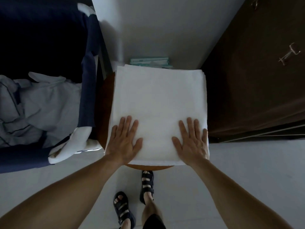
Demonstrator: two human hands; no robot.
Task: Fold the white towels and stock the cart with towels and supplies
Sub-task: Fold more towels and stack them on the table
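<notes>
Pressing flat on the folded white towel (158, 103), both of our hands lie palm down with fingers straight and slightly spread; neither one curls round or pinches anything. Our left hand (124, 139) rests on the near left corner of the towel, and our right hand (192, 140) rests on the near right corner, its outer edge at the towel's right border. The towel lies squared in several layers on a round brown wooden table (104, 103), whose rim shows at the left side and under the near edge. Just beyond the towel's far edge sits a teal and white packet (150, 61), against the white wall (156, 27). To the left stands a dark blue fabric cart bag (85, 90) holding crumpled white linen (38, 104), with a white cloth (69, 146) draped over its near corner. A dark brown cabinet (255, 80) stands at the right. Our feet in black sandals (122, 207) stand on the pale floor, near side.
</notes>
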